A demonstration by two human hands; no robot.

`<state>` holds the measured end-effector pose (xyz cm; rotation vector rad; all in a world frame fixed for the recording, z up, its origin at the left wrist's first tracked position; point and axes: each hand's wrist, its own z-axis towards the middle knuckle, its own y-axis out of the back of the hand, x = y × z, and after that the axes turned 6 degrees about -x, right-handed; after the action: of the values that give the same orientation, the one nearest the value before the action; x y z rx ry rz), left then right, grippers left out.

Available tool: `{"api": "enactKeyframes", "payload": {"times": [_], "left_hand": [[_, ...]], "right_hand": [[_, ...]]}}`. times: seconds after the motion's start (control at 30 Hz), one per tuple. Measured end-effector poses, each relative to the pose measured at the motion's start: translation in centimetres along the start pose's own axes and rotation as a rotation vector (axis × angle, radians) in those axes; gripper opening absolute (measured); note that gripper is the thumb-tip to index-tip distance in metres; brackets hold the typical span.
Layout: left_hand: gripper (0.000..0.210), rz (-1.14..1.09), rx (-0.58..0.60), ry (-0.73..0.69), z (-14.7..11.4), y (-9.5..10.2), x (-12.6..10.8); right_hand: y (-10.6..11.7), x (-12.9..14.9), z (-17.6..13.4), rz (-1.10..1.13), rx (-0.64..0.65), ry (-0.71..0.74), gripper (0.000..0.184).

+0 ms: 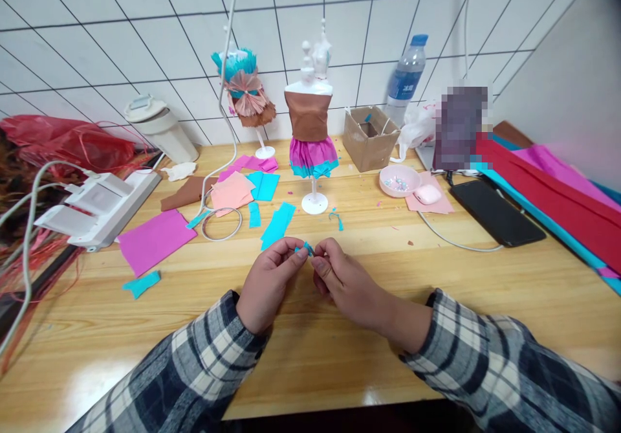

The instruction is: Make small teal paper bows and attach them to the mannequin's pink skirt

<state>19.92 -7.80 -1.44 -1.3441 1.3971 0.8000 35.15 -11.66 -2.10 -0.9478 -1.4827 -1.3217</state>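
Both hands meet above the front middle of the table, pinching a small crumpled piece of blue crepe paper [306, 248]. My left hand [274, 277] grips it between thumb and fingertips. On the other side, my right hand [347, 281] has its thumb and fingers closed at the paper's right end. Just beyond them stands a small white mannequin [315, 203] in a brown top [308, 116] and a magenta skirt [313, 155] with a blue hem. Blue paper strips [279, 224] lie close behind my left hand, and a curled blue scrap [337, 219] lies behind my right.
Left are magenta paper [156, 242], a power strip [104, 203] and a cup [162, 129]. A second dressed mannequin [247, 90] stands behind. Right are a cardboard box [369, 145], a pink bowl [398, 186], a water bottle [407, 74], a black phone [497, 213] and paper rolls [553, 193].
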Motion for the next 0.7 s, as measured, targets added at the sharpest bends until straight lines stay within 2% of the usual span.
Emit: {"api": "enactKeyframes", "payload": {"times": [0.4, 0.7], "left_hand": [[0.022, -0.002, 0.007, -0.036, 0.26, -0.21, 0.22], [0.019, -0.058, 0.056, 0.014, 0.29, -0.06, 0.09]], "right_hand": [[-0.27, -0.2, 0.08, 0.051, -0.043, -0.046, 0.013], [-0.33, -0.58, 0.23, 0.064, -0.043, -0.032, 0.016]]}}
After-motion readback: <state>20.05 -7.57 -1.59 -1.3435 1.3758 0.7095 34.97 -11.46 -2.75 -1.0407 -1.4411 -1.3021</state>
